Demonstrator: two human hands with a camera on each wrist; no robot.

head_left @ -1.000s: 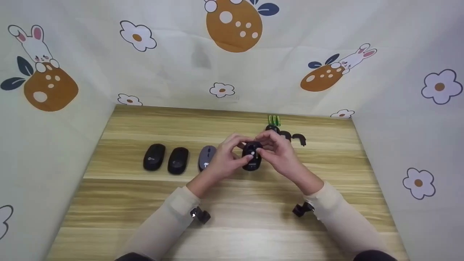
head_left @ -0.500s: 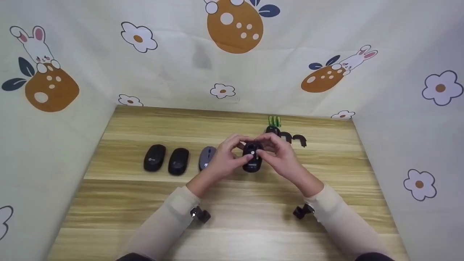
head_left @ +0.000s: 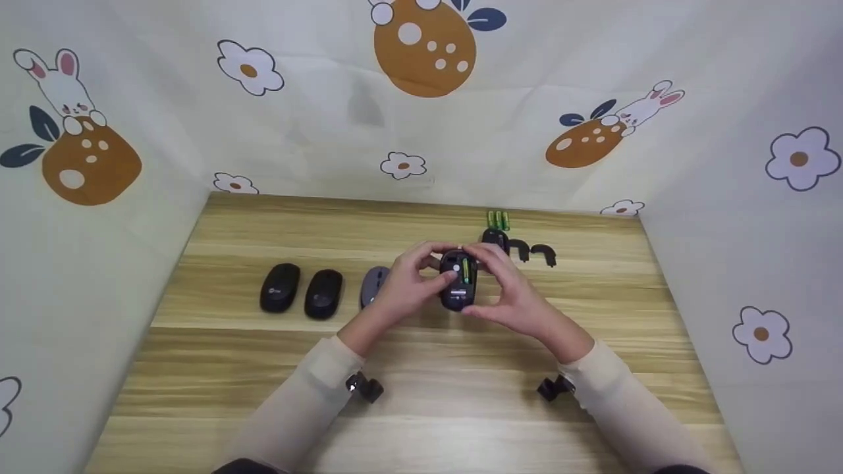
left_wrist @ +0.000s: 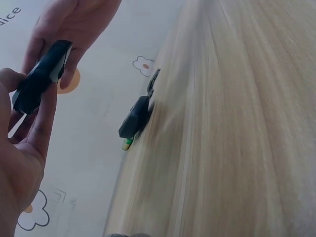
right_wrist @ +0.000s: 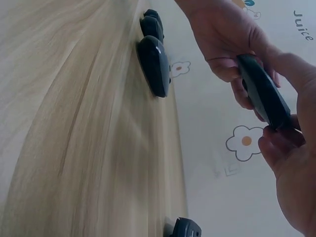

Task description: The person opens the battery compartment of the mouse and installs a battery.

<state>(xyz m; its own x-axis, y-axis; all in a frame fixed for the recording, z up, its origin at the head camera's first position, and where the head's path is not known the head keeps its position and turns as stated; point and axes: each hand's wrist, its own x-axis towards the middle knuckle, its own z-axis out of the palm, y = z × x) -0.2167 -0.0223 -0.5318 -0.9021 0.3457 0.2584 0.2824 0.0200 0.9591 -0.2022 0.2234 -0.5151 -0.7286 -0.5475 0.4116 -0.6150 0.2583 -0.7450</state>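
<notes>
Both hands hold a black computer mouse raised over the table, its underside facing up. A green battery lies in the mouse's exposed slot. My left hand grips the left side, thumb on the underside by a white round spot. On the other side my right hand holds the mouse between the thumb at its near end and fingers at its far end. The wrist views show the same mouse edge-on between the fingers of both hands.
Two black mice and a grey mouse, partly hidden by the left hand, stand at the left. Behind the right hand lie another black mouse, curved black covers and three green batteries. Patterned cloth walls surround the wooden table.
The right thumb has moved from the middle of the mouse down to its near end, uncovering the green battery in the slot. The left hand has stayed nearly in place.
</notes>
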